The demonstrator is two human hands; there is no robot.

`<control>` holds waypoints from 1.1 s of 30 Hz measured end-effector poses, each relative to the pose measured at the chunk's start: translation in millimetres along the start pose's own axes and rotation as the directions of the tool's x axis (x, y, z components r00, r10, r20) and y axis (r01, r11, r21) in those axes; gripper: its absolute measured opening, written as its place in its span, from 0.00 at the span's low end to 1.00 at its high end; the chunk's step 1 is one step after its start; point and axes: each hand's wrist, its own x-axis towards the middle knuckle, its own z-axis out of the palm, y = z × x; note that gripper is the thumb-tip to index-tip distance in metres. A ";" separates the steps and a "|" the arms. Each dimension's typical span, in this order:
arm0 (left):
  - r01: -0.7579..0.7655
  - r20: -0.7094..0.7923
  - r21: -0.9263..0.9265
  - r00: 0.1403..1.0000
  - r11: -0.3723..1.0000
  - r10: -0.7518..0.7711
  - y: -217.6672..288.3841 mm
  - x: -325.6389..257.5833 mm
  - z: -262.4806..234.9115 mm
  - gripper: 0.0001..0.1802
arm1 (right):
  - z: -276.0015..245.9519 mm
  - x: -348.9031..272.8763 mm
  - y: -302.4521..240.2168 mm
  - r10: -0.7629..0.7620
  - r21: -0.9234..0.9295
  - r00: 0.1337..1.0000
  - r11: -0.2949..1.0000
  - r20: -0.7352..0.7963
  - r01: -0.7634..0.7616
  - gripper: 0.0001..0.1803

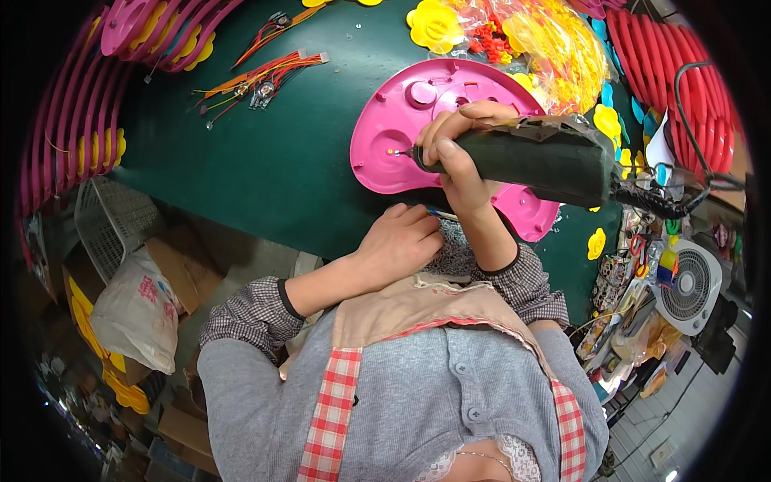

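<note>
My right hand (462, 153) is wrapped around a dark, thick-bodied electric screwdriver (530, 161), held nearly level. Its thin bit points left, and the tip meets a small yellow spot in a round recess of a pink plastic shell (381, 173). The shell has a curved outline, with posts and round hollows facing up. By the table's near edge, my left hand (401, 241) rests with its fingers bent together beside a tray of small grey metal pieces (455, 247), probably screws. Whatever its fingertips may pinch is hidden.
Wire bundles with connectors (265, 80) lie on the green table (241, 169). Yellow flower-shaped parts (434, 26) and a clear bag of yellow pieces (562, 56) sit at the back. Pink shells (76, 136) stack left, red ones (675, 72) right. A cable trails off the screwdriver near a fan (692, 285).
</note>
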 end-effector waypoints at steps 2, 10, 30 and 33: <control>0.006 -0.025 -0.049 1.000 0.999 -0.007 0.4 -0.3 1.7 0.10 | 1.2 -1.0 3.2 0.027 -0.004 0.999 1.000 -0.022 -0.027 0.24; -0.074 -0.085 0.004 0.994 0.997 0.074 3.9 1.8 3.2 0.06 | 0.8 -11.0 19.4 0.160 -0.165 0.987 0.974 0.030 -0.153 0.21; -0.001 -0.101 -0.241 0.995 0.971 -0.024 11.0 11.6 -22.1 0.14 | -22.4 -45.0 -121.1 0.099 0.140 0.995 0.985 0.003 -0.098 0.25; -0.089 -0.119 -0.184 0.991 0.979 0.067 11.1 22.0 -31.8 0.13 | -24.0 -49.6 -120.2 0.128 0.154 0.990 0.979 0.050 -0.135 0.24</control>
